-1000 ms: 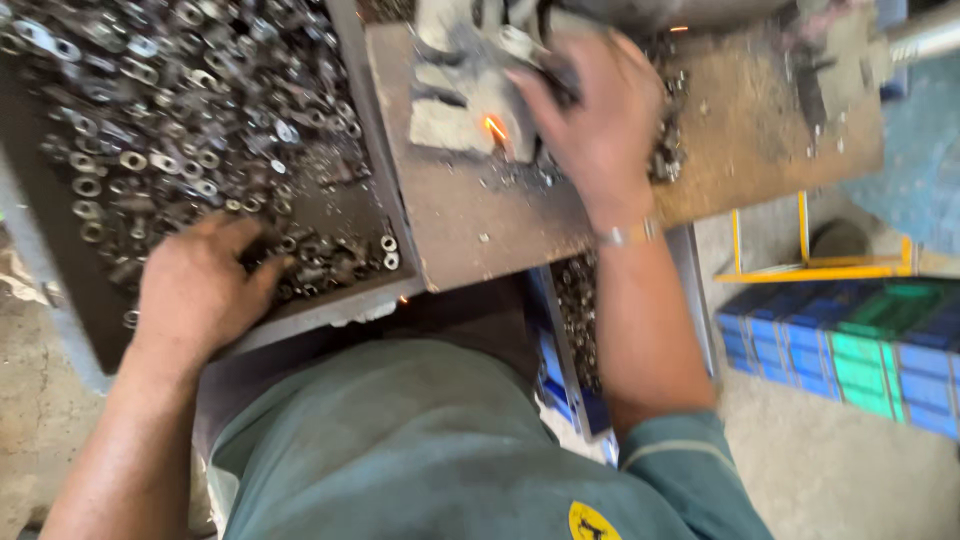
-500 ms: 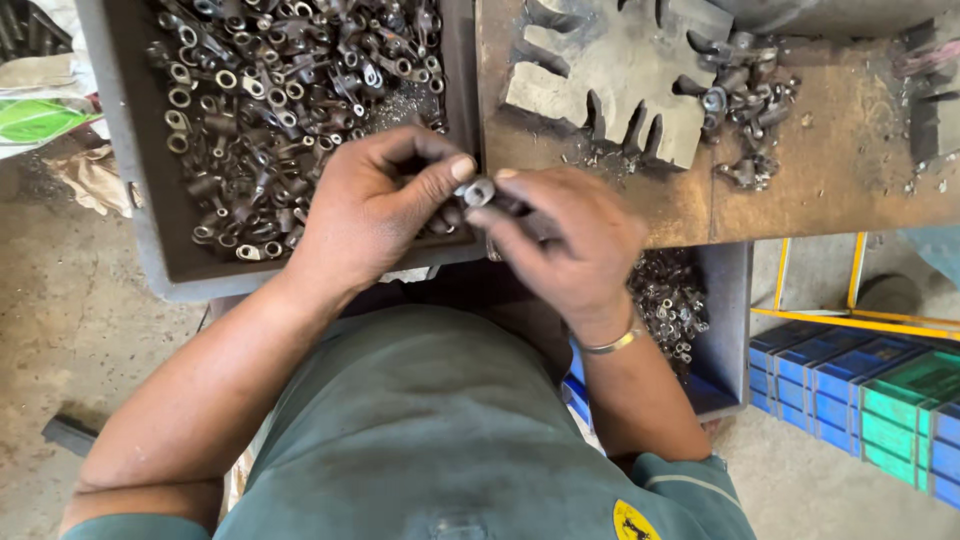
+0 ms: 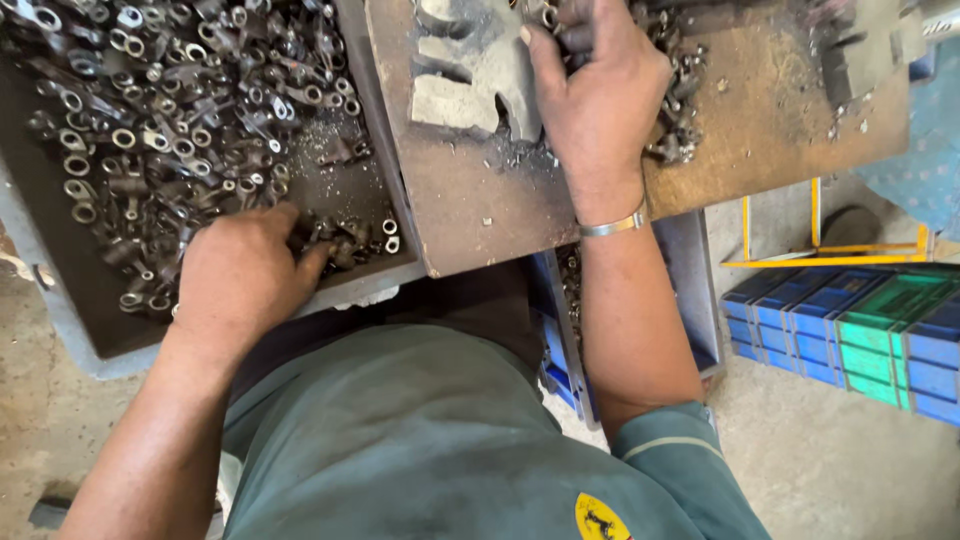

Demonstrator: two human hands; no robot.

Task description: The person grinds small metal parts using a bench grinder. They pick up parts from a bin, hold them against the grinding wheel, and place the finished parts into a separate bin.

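- The left hand (image 3: 240, 275) lies knuckles up at the lower left of the frame, inside a grey tray (image 3: 60, 330).
- Its fingers are curled down into a heap of small metal parts (image 3: 180, 120), ringed and stubby, that fills the tray toward the upper left.
- The fingertips close around a few parts near the tray's lower right corner; just what they hold cannot be told.
- The right hand (image 3: 600, 100) is at the upper middle of the frame, over a rusty brown plate (image 3: 760, 130).
- Its fingers bend over dark pieces at the top edge; whether they grip one cannot be told, as the fingertips are hidden.
- A pale, notched metal block (image 3: 470, 70) sits on the plate, touching the right hand's thumb side.
- More loose bits (image 3: 680, 110) lie scattered just right of that hand.
- A thin metal bangle (image 3: 612, 226) circles the right wrist.
- A green shirt (image 3: 400, 440) fills the lower middle.
- Blue and green crates (image 3: 860, 335) are stacked at the right edge, below a yellow frame (image 3: 830, 255).
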